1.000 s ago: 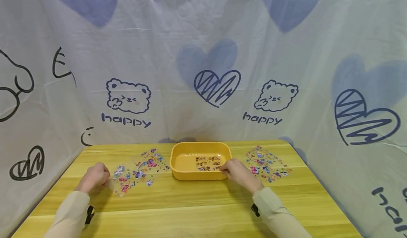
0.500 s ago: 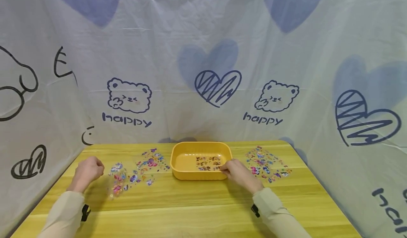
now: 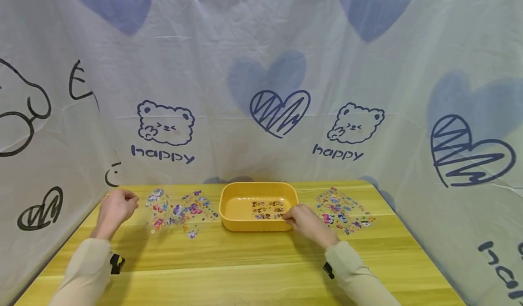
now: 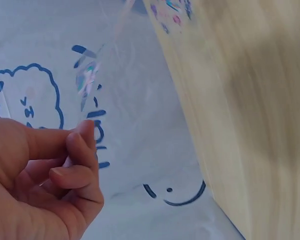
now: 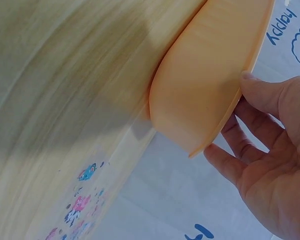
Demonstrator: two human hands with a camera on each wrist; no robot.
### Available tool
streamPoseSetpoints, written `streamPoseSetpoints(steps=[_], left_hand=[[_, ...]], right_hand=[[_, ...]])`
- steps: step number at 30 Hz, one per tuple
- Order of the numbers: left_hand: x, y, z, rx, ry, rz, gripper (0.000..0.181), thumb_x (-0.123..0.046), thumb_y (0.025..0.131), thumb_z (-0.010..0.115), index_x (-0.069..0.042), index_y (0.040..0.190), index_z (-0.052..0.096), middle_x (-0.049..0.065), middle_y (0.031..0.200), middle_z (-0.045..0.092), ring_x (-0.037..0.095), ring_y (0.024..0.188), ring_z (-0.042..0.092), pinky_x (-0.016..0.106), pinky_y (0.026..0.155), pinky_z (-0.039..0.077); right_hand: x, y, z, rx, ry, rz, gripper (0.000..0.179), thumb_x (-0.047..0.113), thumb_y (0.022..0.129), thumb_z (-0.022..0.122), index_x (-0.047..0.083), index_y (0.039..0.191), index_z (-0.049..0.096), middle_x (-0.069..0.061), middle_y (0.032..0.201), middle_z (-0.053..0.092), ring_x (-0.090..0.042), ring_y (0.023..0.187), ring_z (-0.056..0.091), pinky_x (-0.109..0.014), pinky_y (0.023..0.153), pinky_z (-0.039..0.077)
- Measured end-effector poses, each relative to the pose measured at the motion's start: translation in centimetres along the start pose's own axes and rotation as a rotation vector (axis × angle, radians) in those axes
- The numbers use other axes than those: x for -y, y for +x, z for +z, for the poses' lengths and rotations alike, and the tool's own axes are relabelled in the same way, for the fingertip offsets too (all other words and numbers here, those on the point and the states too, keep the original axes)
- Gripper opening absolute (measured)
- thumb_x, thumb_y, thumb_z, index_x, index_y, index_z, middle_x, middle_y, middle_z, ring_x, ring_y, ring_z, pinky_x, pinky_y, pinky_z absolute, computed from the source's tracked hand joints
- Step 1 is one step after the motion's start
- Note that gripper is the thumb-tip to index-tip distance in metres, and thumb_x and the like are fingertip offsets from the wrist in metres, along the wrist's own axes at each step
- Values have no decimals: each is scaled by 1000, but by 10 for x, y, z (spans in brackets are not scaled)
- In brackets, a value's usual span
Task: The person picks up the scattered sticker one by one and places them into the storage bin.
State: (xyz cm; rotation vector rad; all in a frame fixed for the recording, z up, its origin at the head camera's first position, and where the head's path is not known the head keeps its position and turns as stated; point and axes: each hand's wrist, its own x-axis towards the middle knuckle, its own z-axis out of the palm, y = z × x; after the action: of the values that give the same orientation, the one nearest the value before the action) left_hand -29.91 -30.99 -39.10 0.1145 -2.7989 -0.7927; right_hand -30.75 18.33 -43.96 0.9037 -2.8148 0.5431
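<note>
Between thumb and fingers, my left hand (image 3: pixel 118 206) pinches the edge of a clear sticker sheet (image 3: pixel 158 209) with colourful prints, raised off the table at the left. In the left wrist view that sheet (image 4: pixel 87 80) is seen nearly edge-on above the fingertips. A second sticker sheet (image 3: pixel 196 208) lies flat just right of it, partly overlapped in the head view. My right hand (image 3: pixel 307 224) holds the near right corner of a yellow plastic basin (image 3: pixel 257 225), thumb on the outside and fingers over the rim. Inside the basin lies a sheet of small brown bear-like stickers (image 3: pixel 267 209).
Another clear sticker sheet (image 3: pixel 343 210) lies on the wooden table (image 3: pixel 245 269), right of the basin. A white cloth with blue hearts and bear drawings (image 3: pixel 220 129) hangs behind the table and along both sides.
My left hand first moved left with the sticker sheet, then rose toward the table's far left corner, lifting the sheet. My right hand and the basin have stayed in place.
</note>
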Motion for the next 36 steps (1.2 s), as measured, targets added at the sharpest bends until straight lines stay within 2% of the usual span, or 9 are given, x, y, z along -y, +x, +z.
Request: streamPoseSetpoints(steps=[5,15,22,30,36], left_hand=[[-14,2,4,-82,-69,-20,29,-12,95,50,9,102,70,25,94,71,24,68,62,30,53,43],[-43,7,9,-135,-119,-28,29,-13,96,51,6,103,71,22,95,71,24,70,59,28,54,43],[-59,11,20,-162,-171,16,27,-10,97,50,6,103,71,20,90,71,19,61,55,28,49,42],[-82,14,44,-150,-247,3,28,-11,99,50,6,110,69,23,97,70,19,63,55,26,48,42],[-95,15,58,-127,-307,2,28,-13,101,51,5,113,68,23,100,70,19,63,54,25,49,43]], right_hand=[[0,1,1,-1,-11,-22,16,2,92,65,3,103,76,-10,98,75,-14,79,66,-24,71,56],[0,0,0,5,-2,-22,16,1,92,64,2,103,76,-10,97,75,-11,77,64,-23,69,55],[1,-1,-1,6,12,-27,16,1,92,64,2,103,76,-9,96,75,-11,76,64,-22,68,55],[2,-1,-2,13,14,-12,17,1,92,64,1,106,75,-11,101,75,-20,87,69,-31,78,58],[2,-2,-2,5,12,-6,18,1,93,63,2,107,75,-11,103,75,-21,89,68,-34,81,58]])
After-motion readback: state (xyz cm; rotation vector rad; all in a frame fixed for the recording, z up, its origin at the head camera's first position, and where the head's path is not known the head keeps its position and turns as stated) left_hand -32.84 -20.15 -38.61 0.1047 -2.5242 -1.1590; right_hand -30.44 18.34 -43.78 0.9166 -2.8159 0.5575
